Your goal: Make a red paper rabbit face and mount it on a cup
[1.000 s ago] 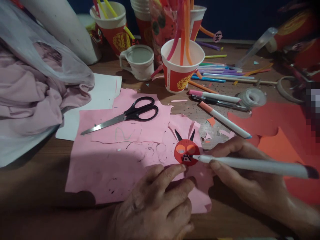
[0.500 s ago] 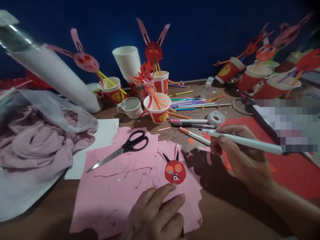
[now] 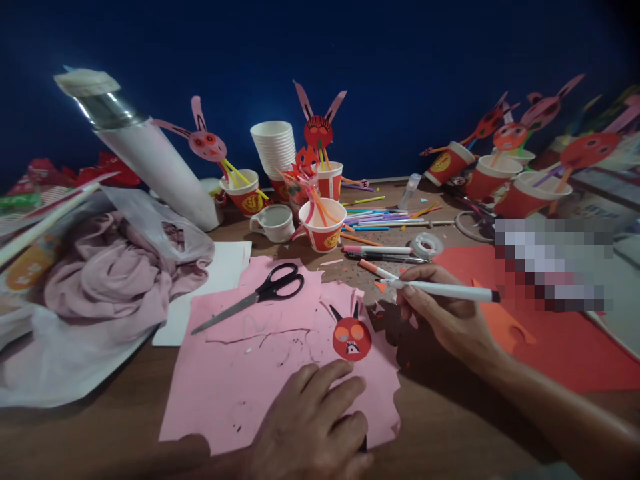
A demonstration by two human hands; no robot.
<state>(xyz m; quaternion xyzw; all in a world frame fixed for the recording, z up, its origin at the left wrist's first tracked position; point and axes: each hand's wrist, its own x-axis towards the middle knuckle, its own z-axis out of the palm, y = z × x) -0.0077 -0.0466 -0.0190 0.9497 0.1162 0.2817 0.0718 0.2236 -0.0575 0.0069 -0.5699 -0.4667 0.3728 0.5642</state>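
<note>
So closest in, the left hand (image 3: 315, 420) is palm down on the pink paper (image 3: 230, 387), fingertips right at the bottom edge of the red paper face (image 3: 352, 339), basically staying put as it was a second ago. There's something black peeking out under its curled fingers, can't tell what it is or if it's actually gripped

The face lies on the pink paper just past those fingertips, with black-marked ears, orange eyes and a black-and-white mouth

Big change is the right hand (image 3: 440, 313): a second ago its marker tip was at the mouth, now it's pulled up and off to the right. It's still got the white marker (image 3: 455, 290) pinched between thumb and fingers, tip pointing left, clear of the face. So I'd say the marking is paused, and the mouth is in plain sight

Left of that grip and further in, the scissors (image 3: 260, 291) lie on the pink paper, nobody touching them. Just past the marker's tip is an orange-capped marker (image 3: 370, 268), then the tape roll (image 3: 436, 245), and well beyond both hands a paper cup (image 3: 323, 233) of straws
</note>
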